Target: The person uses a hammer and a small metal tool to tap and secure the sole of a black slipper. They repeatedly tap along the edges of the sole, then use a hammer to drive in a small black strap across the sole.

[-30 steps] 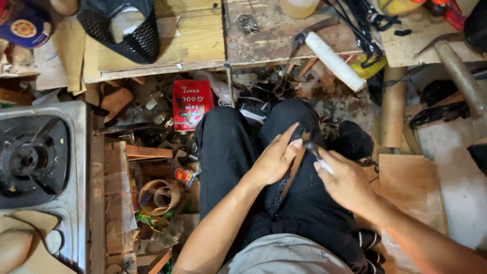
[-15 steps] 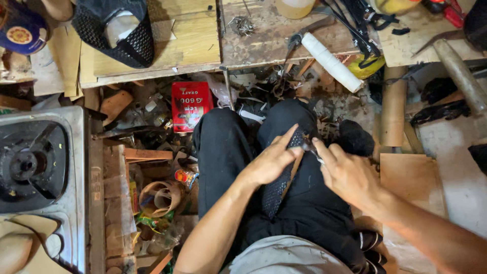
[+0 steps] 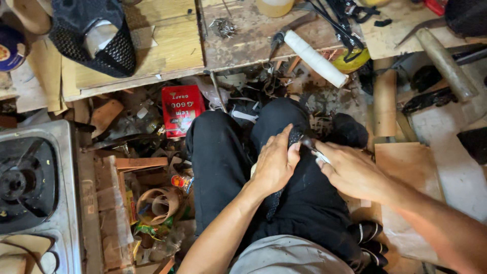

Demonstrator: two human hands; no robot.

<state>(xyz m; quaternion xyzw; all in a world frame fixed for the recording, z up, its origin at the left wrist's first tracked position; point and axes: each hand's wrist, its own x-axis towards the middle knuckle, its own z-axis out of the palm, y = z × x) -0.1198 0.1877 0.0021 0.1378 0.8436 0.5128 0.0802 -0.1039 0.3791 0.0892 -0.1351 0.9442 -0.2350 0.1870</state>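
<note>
Only the head view here, looking straight down at someone sitting with black trousers [image 3: 223, 167] on, both hands working over the lap. The left hand [image 3: 274, 165] lies flat-ish on a dark woven strap [image 3: 294, 136], fingers curled over it and pinning it to the right thigh; the strap runs down under the palm and pokes out again lower down toward the knee side. The right hand [image 3: 350, 170] is closed around a small tool [image 3: 312, 147] with a pale handle, its dark tip touching the top end of the strap just beside the left thumb. So both hands are closed on something, left on the strap, right on the tool; can't make out exactly what kind of tool it is, too small. Around them it's a proper mess: a red tin [image 3: 180, 109] on the floor just left of the knees, a gas stove [image 3: 35, 187] at the far left edge, and a wooden bench [image 3: 172, 45] across the top. On the bench there's a black mesh shoe [image 3: 99, 43] on the left and a white roll [image 3: 314, 58] lying tilted near the middle, hanging over the edge. A wooden hammer handle [image 3: 446, 63] sits over on the right, well apart from the hands, with a flat board [image 3: 411, 167] on the floor by the right forearm.
</note>
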